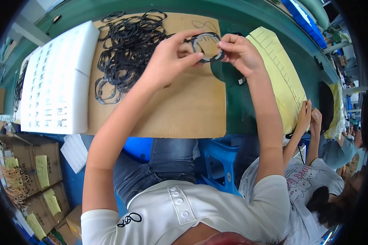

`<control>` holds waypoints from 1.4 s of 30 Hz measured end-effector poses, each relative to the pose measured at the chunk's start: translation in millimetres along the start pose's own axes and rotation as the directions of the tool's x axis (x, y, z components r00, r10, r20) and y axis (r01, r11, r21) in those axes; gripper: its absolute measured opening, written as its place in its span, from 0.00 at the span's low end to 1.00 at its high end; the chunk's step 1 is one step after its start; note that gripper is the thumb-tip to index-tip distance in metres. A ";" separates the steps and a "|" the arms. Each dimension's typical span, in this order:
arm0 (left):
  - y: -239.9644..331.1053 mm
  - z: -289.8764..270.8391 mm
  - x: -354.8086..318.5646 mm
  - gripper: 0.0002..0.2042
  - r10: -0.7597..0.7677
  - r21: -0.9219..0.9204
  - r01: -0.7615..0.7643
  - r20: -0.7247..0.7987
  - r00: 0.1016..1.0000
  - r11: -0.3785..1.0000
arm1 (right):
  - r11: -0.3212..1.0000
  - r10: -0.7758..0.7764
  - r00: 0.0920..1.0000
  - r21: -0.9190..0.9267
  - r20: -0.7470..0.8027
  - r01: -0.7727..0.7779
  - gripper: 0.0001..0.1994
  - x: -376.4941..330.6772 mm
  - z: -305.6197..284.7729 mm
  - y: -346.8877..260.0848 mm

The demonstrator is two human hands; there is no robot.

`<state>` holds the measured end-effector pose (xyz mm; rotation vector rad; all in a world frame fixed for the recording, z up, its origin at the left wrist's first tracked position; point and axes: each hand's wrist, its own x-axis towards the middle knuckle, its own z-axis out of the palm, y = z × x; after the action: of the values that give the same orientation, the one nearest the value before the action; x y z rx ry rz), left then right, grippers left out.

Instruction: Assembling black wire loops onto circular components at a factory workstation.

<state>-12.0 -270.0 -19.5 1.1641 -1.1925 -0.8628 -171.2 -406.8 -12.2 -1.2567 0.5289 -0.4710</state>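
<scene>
Above the cardboard sheet I hold a thin, dark ring-shaped frame (195,42) up in the air. My left hand (173,57) pinches it at its left side, thumb below and fingers above. On its opposite side, my right hand (242,53) grips the rim between thumb and fingertips. Through the ring's middle the brown cardboard (188,108) shows. To the left of my hands lies a tangled heap of similar black ring frames (129,45), and one of them (106,92) sits at the heap's near edge.
A white foam tray with slots (55,81) stands at the left. Yellow slotted board (278,69) lies right, on the green table (239,110). A co-worker's hands (308,116) are beside it. Cartons (32,171) stand lower left; a blue stool (221,163) is below the table.
</scene>
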 end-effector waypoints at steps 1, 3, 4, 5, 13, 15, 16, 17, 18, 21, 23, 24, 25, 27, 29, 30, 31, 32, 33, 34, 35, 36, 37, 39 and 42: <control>-3.4 8.4 12.4 0.23 -0.033 0.005 0.033 0.034 0.999 0.999 | 1.000 -0.016 0.999 0.004 -0.049 0.017 0.02 3.0 -14.2 -1.5; -12.3 22.6 35.6 0.23 -0.063 0.011 0.063 0.070 0.996 0.998 | 0.999 -0.035 0.994 0.005 -0.099 0.035 0.02 9.7 -39.6 -9.0; -18.7 29.3 47.0 0.22 -0.064 0.028 0.062 0.079 0.995 0.998 | 0.999 -0.024 0.992 -0.043 -0.124 0.018 0.02 13.8 -52.5 -13.7; -24.1 36.5 58.0 0.22 -0.067 0.043 0.064 0.092 0.994 0.997 | 0.996 -0.012 0.988 -0.091 -0.154 -0.002 0.02 16.8 -64.6 -18.2; -53.3 62.0 102.7 0.20 -0.086 0.278 0.079 0.013 0.996 0.957 | 0.973 0.021 0.959 -0.213 -0.281 -0.083 0.02 32.5 -119.8 -31.2; -60.4 63.8 107.4 0.17 -0.048 0.339 0.048 -0.010 0.999 0.939 | 0.971 0.027 0.954 -0.219 -0.297 -0.096 0.02 35.9 -122.3 -32.2; -63.8 64.9 109.2 0.16 -0.027 0.370 0.033 -0.021 0.999 0.928 | 0.970 0.031 0.952 -0.222 -0.305 -0.102 0.02 36.7 -122.4 -30.8; -67.0 66.2 110.6 0.15 -0.006 0.400 0.019 -0.032 0.999 0.916 | 0.968 0.034 0.950 -0.225 -0.311 -0.108 0.02 37.8 -121.3 -29.7; -67.0 69.2 111.6 0.15 -0.011 0.398 0.022 -0.028 1.000 0.917 | 0.966 0.037 0.947 -0.230 -0.319 -0.116 0.03 37.7 -120.4 -28.8; -65.1 76.7 114.8 0.15 0.061 0.557 -0.039 -0.022 0.998 0.829 | 0.959 0.046 0.940 -0.249 -0.337 -0.136 0.03 42.7 -119.8 -26.9; -63.8 81.2 116.6 0.15 0.083 0.605 -0.056 -0.017 0.996 0.794 | 0.953 0.050 0.937 -0.263 -0.346 -0.148 0.03 43.1 -121.9 -25.7; -63.3 83.9 117.5 0.15 0.082 0.623 -0.061 -0.005 0.997 0.780 | 0.951 0.051 0.935 -0.270 -0.350 -0.153 0.03 42.9 -122.5 -24.9; -62.9 86.8 118.4 0.14 0.080 0.640 -0.066 0.007 0.997 0.766 | 0.947 0.052 0.934 -0.278 -0.354 -0.158 0.03 42.9 -122.8 -24.1; -63.1 91.6 119.8 0.14 0.077 0.672 -0.079 0.033 0.997 0.736 | 0.941 0.054 0.931 -0.293 -0.362 -0.168 0.03 42.7 -122.6 -22.2; -65.7 95.1 120.5 0.14 0.091 0.689 -0.089 0.034 0.995 0.719 | 0.935 0.055 0.927 -0.307 -0.370 -0.178 0.04 42.1 -123.3 -21.3; -67.1 96.9 121.1 0.14 0.106 0.706 -0.099 0.034 0.994 0.701 | 0.932 0.056 0.925 -0.314 -0.375 -0.183 0.04 42.7 -123.9 -22.2; -68.5 98.6 121.8 0.14 0.122 0.723 -0.110 0.036 0.992 0.682 | 0.928 0.056 0.923 -0.320 -0.380 -0.188 0.04 42.4 -124.2 -21.9; -69.7 100.3 122.7 0.14 0.138 0.740 -0.121 0.039 0.990 0.662 | 0.925 0.056 0.921 -0.327 -0.385 -0.193 0.04 42.3 -123.4 -21.5; -70.5 100.8 123.3 0.14 0.135 0.739 -0.122 0.042 0.990 0.662 | 0.923 0.056 0.919 -0.332 -0.390 -0.197 0.04 41.4 -122.1 -20.8; -71.2 99.9 123.9 0.15 0.144 0.740 -0.139 0.058 0.988 0.658 | 0.920 0.056 0.917 -0.337 -0.395 -0.202 0.04 40.8 -121.4 -19.7; -71.8 98.3 124.5 0.15 0.153 0.740 -0.157 0.074 0.985 0.654 | 0.917 0.056 0.915 -0.342 -0.400 -0.206 0.04 39.3 -118.1 -17.8; -72.2 96.4 125.1 0.16 0.162 0.740 -0.175 0.090 0.983 0.649 | 0.914 0.056 0.913 -0.347 -0.404 -0.209 0.04 37.3 -118.1 -16.8; -72.6 94.7 125.5 0.16 0.171 0.740 -0.193 0.106 0.979 0.644 | 0.911 0.055 0.911 -0.353 -0.408 -0.213 0.04 35.8 -117.6 -15.7; -72.7 91.7 126.3 0.17 0.173 0.728 -0.206 0.122 0.977 0.654 | 0.905 0.053 0.907 -0.365 -0.418 -0.221 0.05 34.3 -117.6 -14.7; -73.1 88.8 126.9 0.18 0.180 0.692 -0.240 0.159 0.971 0.681 | 0.894 0.050 0.901 -0.383 -0.430 -0.233 0.05 34.9 -119.2 -14.0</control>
<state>-67.9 -425.8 -63.0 1.5660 -1.7720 -0.2447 -217.3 -521.8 -29.0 -1.5299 1.1271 -0.5118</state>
